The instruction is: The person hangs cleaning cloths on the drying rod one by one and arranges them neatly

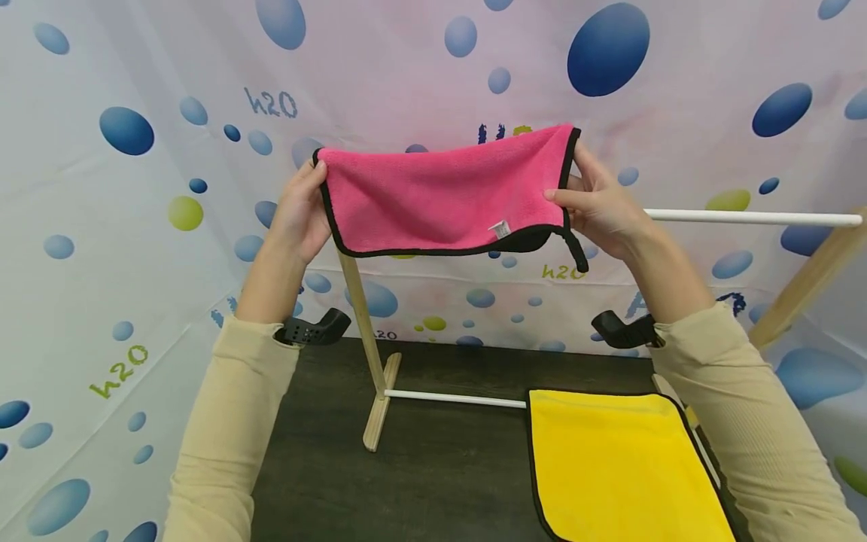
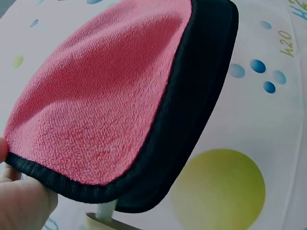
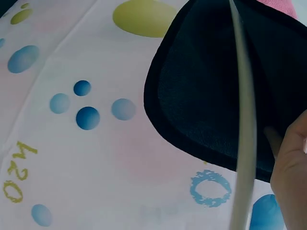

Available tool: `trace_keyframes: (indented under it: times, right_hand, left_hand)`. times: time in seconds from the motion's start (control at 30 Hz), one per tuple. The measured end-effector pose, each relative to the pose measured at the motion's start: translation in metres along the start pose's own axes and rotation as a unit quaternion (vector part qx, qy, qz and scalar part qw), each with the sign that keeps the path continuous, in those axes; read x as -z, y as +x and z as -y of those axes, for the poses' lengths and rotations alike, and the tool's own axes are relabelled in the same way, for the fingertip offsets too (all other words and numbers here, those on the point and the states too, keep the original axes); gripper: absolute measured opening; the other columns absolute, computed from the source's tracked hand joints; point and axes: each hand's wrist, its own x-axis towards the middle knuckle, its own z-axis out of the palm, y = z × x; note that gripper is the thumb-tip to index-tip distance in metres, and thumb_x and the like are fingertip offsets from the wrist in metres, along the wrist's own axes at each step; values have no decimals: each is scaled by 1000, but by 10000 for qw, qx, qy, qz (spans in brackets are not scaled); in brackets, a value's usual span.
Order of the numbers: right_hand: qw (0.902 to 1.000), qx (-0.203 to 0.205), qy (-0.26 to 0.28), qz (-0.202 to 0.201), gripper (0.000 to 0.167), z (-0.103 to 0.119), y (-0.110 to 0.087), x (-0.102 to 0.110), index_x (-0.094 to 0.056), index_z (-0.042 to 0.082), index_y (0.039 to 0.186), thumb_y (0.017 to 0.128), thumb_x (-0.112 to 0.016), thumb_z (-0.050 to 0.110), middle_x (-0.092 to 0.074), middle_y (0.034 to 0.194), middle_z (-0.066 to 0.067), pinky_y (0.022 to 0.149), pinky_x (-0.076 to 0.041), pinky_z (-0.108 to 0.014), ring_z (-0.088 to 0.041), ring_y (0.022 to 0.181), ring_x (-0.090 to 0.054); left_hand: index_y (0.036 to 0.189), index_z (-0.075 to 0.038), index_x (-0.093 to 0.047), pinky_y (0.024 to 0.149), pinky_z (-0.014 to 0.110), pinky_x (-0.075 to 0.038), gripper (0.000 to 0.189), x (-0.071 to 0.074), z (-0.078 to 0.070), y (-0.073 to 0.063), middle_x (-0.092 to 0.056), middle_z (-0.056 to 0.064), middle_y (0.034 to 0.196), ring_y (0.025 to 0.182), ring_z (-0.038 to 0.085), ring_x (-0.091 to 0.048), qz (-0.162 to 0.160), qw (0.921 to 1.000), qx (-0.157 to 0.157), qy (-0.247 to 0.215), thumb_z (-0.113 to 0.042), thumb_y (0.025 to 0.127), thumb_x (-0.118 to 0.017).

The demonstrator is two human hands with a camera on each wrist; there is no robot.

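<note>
A pink microfibre towel (image 1: 440,196) with black edging and a dark reverse side hangs at the height of the rack's top rail, hiding the rail's left part. My left hand (image 1: 301,211) pinches its left edge, thumb on the pink face. At the opposite edge, my right hand (image 1: 603,203) grips the cloth with the thumb in front and fingers behind. A small white tag and a black loop show near its lower right. The left wrist view has the dark layer (image 2: 192,110) behind the pink one. In the right wrist view, the white rail (image 3: 247,124) crosses before the dark side.
The white top rail (image 1: 752,217) emerges right of the towel and meets a wooden post (image 1: 809,278). Another wooden post (image 1: 362,324) stands left on a foot, joined to a lower white bar (image 1: 460,398). A yellow towel (image 1: 623,467) lies spread low at right, above the dark tabletop (image 1: 379,489).
</note>
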Motion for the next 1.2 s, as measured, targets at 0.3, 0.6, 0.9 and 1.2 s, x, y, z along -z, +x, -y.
trace_keyframes:
  times: [0.3, 0.6, 0.9, 1.2]
  right_hand:
    - [9987, -320, -21, 390, 69, -15, -10, 3, -13, 22, 146, 91, -49, -1, -62, 100, -6, 66, -53, -25, -16, 73, -65]
    - [9977, -432, -234, 464, 72, -31, -22, 8, -7, 21, 147, 92, -47, 0, -64, 101, -3, 66, -53, -25, -16, 76, -66]
    - [9978, -441, -425, 263, 69, -41, -28, 7, -9, 17, 147, 92, -49, 3, -65, 99, 1, 65, -51, -23, -13, 75, -66]
    - [9957, -394, -825, 120, 71, -49, -37, 7, -9, 18, 147, 92, -50, 4, -63, 103, 1, 69, -52, -25, -14, 78, -65]
  left_hand:
    - [97, -4, -49, 71, 24, -44, 17, 21, 8, -10, -53, 6, 87, 80, 15, -52, 38, 9999, 73, 64, -16, 98, -37]
    - [97, -5, -54, 73, 23, -46, 20, 32, 19, -19, -55, 4, 89, 81, 14, -54, 189, 9997, 77, 138, -15, 98, -36]
    - [98, -8, -53, 66, 21, -49, 20, 43, 26, -22, -58, 2, 84, 73, 11, -58, 160, 9969, 171, 757, -9, 98, -33]
    - [123, -13, -42, 72, 21, -50, 28, 48, 34, -25, -59, 0, 92, 80, 9, -60, 74, 9931, 482, 1065, -5, 97, -35]
